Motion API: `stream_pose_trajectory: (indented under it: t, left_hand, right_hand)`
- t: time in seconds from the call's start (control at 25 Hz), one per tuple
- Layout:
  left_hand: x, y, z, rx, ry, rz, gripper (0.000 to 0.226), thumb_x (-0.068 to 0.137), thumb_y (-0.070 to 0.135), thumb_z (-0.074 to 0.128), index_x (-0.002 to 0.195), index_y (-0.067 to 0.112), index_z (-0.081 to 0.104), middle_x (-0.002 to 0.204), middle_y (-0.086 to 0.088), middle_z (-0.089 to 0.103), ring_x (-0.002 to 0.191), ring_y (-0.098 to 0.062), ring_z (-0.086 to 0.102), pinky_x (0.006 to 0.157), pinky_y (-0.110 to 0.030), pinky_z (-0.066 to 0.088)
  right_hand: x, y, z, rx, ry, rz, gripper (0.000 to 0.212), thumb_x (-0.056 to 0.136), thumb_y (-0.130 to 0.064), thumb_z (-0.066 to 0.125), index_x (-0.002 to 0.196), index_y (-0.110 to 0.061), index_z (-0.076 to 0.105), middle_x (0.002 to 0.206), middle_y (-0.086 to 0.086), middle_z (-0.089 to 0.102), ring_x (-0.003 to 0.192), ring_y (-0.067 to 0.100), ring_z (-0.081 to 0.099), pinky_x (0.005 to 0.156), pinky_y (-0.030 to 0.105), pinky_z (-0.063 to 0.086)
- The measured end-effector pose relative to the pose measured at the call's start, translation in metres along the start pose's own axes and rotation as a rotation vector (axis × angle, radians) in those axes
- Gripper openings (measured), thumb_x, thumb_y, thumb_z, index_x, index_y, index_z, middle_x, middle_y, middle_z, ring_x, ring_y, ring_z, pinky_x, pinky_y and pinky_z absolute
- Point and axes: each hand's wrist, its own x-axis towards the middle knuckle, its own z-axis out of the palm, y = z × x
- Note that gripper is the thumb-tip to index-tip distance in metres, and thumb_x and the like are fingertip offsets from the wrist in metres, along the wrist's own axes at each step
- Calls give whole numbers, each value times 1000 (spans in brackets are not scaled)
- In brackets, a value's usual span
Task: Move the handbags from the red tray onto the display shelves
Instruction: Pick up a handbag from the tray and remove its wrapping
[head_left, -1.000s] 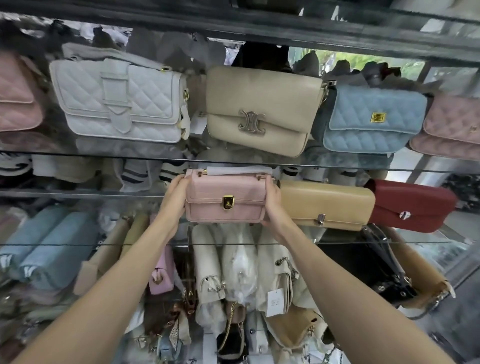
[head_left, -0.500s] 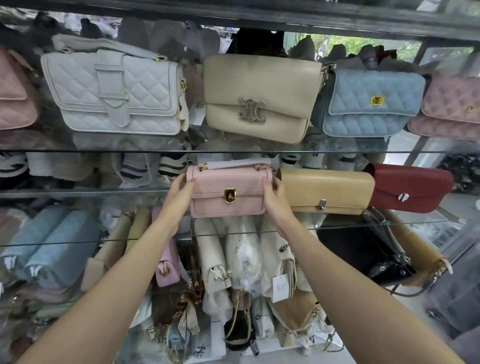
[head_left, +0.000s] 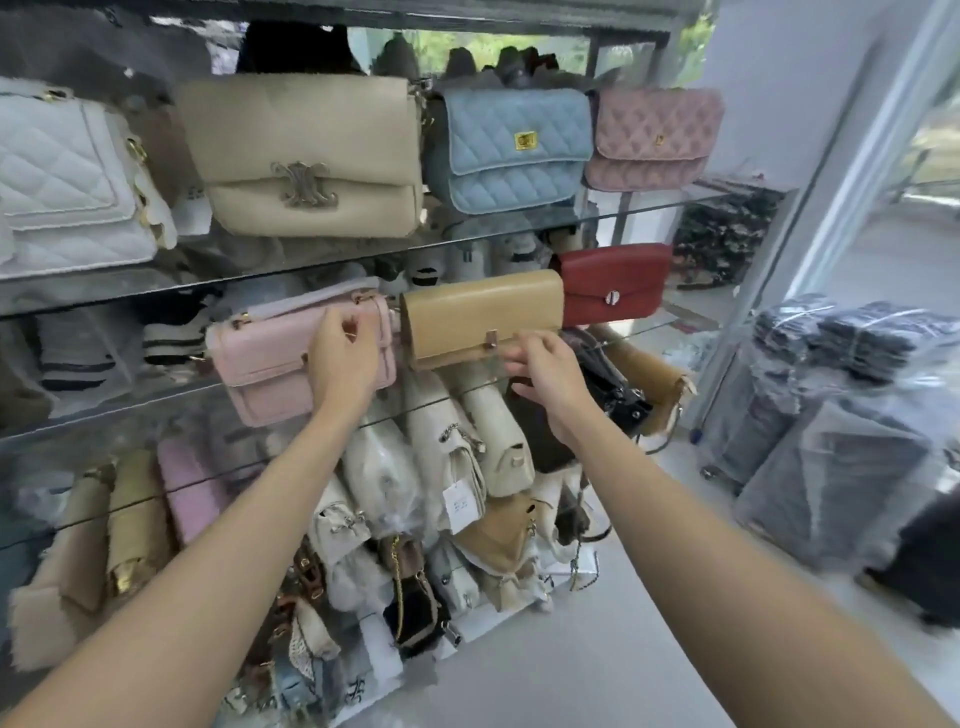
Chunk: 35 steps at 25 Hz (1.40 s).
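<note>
The pink handbag (head_left: 270, 364), centre-left on the glass shelf (head_left: 104, 413), is gripped at its upper right by the left hand's (head_left: 345, 358) curled fingers. The right hand (head_left: 545, 374) is seen loosely curled and empty, just below the tan clutch (head_left: 483, 312).

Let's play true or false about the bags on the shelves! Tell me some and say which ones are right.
1. The pink handbag is right next to the tan handbag. True.
2. The red handbag is left of the pink handbag. False: it is on the right, past the tan handbag.
3. The blue quilted handbag is on a higher shelf than the pink handbag. True.
4. The right hand is up at the white handbag. False: it is by the tan handbag's lower edge.
5. The left hand is in front of the pink handbag. True.
</note>
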Motion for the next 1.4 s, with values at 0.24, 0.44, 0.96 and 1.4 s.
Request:
stream_pose_trajectory:
  t: [0.24, 0.44, 0.96, 1.4]
  left_hand:
    - [-112, 69, 148, -124, -609, 109, 28, 103, 39, 53, 85, 18, 57, 82, 0, 59, 80, -19, 56, 76, -35, 44]
    - [-260, 109, 257, -155, -1046, 89, 21, 104, 23, 53, 85, 14, 60, 75, 0, 57, 71, -18, 53, 67, -31, 43]
    - [-631, 48, 355, 203, -1995, 95, 31, 101, 27, 58, 72, 18, 50, 68, -1, 53, 74, -21, 53, 70, -32, 41]
    - [-755, -51, 428, 551, -2177, -85, 22, 99, 33, 63, 90, 13, 62, 84, -5, 58, 75, -19, 56, 63, -28, 50]
  right_hand:
    - [-79, 34, -184, -10, 394, 23, 19, 106, -25, 48, 109, -16, 64, 88, -2, 69, 75, 10, 61, 64, 20, 49]
    - [-211, 107, -315, -20, 777, 165, 18, 105, -23, 48, 91, -21, 58, 92, 3, 68, 72, 9, 60, 65, 22, 44]
    - [-438, 309, -395, 246, 1410, 746, 33, 103, -21, 50, 133, -10, 58, 130, 10, 63, 116, 25, 57, 90, 28, 40]
    - [-448, 414, -416, 495, 1499, 861, 48, 100, 0, 48, 147, -10, 49, 150, 9, 53, 141, 21, 47, 111, 24, 34]
